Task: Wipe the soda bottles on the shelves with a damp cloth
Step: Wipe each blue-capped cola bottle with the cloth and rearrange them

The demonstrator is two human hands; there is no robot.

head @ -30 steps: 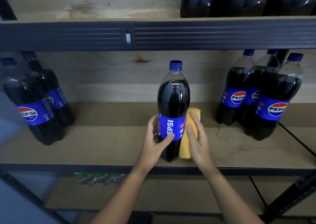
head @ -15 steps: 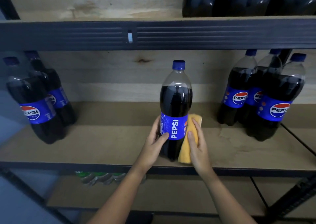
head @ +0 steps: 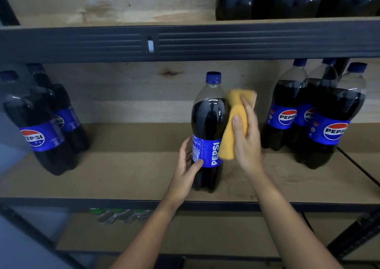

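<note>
Pepsi bottle stands upright on the shelf. Left hand curls around its label; right hand grips a yellow cloth against its side.

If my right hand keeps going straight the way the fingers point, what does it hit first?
Probably the wooden back panel. The right hand, gripping the yellow cloth, points up and back beside the Pepsi bottle; depth is unclear.

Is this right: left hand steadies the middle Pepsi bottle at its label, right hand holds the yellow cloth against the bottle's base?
Not quite. In the head view the right hand holds the yellow cloth against the upper right side of the middle Pepsi bottle, from shoulder to label, not its base. The rest stands: the left hand steadies the bottle at its label.
</note>
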